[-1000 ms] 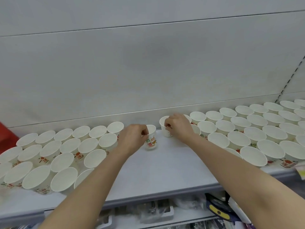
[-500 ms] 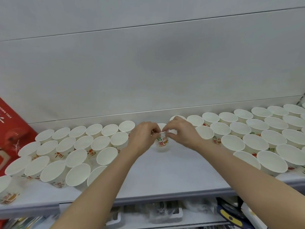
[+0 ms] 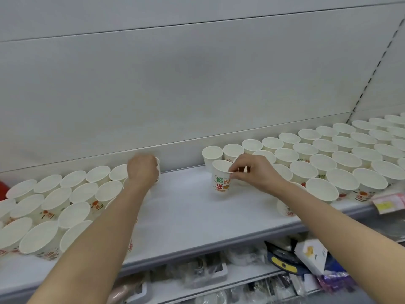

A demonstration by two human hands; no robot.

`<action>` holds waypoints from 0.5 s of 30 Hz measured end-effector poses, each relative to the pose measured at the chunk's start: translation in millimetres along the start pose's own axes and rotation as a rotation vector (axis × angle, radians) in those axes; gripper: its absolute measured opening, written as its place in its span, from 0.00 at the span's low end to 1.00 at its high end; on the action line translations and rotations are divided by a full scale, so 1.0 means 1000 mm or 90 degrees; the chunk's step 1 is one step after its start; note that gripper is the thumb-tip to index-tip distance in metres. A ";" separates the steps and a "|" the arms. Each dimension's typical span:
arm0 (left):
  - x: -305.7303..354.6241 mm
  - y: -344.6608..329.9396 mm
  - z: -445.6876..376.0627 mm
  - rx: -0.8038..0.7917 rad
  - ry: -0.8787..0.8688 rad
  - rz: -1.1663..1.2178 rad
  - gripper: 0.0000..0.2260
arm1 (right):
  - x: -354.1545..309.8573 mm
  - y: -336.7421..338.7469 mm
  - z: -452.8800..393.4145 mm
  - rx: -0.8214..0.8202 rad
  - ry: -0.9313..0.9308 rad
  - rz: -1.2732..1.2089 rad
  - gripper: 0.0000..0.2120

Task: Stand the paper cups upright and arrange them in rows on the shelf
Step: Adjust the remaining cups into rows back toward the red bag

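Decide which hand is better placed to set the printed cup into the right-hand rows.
Right. The right hand already pinches the printed cup's rim beside those rows; the left hand holds another cup across the gap.

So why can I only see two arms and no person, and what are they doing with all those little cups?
The camera sits on the person's head and looks down, so you see only their arms, just as they do. There is no robot here.

A white shelf holds lots of paper cups standing upright, one group on the left and one on the right, with a bare gap between.

The right hand pinches the rim of one printed cup at the edge of the right group. The left hand curls round another cup at the end of the left group, which is mostly hidden behind it. Other goods lie blurred on the shelf below.
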State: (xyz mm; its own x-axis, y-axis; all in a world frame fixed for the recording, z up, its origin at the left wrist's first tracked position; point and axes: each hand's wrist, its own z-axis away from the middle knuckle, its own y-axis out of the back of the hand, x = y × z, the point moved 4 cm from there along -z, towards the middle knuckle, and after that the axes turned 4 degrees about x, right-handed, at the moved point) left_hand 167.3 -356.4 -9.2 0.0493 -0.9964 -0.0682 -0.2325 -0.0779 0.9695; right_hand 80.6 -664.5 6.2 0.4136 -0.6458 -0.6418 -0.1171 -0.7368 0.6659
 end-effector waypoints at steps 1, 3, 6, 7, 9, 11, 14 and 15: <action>0.002 0.003 0.001 0.009 -0.002 0.011 0.02 | 0.003 0.005 0.004 0.008 -0.014 -0.010 0.05; 0.010 0.012 0.005 0.036 -0.003 0.071 0.01 | 0.006 0.015 0.014 0.023 -0.036 -0.019 0.05; 0.035 0.025 0.022 0.030 -0.041 0.197 0.04 | 0.010 0.029 0.029 0.024 -0.058 -0.006 0.06; 0.046 0.028 0.030 0.017 -0.066 0.227 0.05 | 0.011 0.033 0.033 0.016 -0.054 0.011 0.06; 0.072 0.032 0.048 -0.006 -0.111 0.264 0.04 | 0.013 0.038 0.042 -0.011 -0.032 0.062 0.06; 0.098 0.034 0.062 -0.013 -0.149 0.273 0.04 | 0.015 0.042 0.051 -0.031 -0.004 0.113 0.06; 0.129 0.032 0.075 -0.007 -0.193 0.260 0.05 | 0.020 0.045 0.060 -0.038 0.004 0.210 0.05; 0.135 0.030 0.077 -0.006 -0.198 0.255 0.05 | 0.021 0.044 0.061 -0.040 0.012 0.244 0.04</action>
State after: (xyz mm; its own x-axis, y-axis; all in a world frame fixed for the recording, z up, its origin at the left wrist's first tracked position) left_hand 92.3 -496.1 -7.3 -0.3338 -0.9106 0.2436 -0.1648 0.3108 0.9361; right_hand 29.1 -723.0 -1.5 0.3666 -0.8677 -0.3356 -0.2115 -0.4290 0.8782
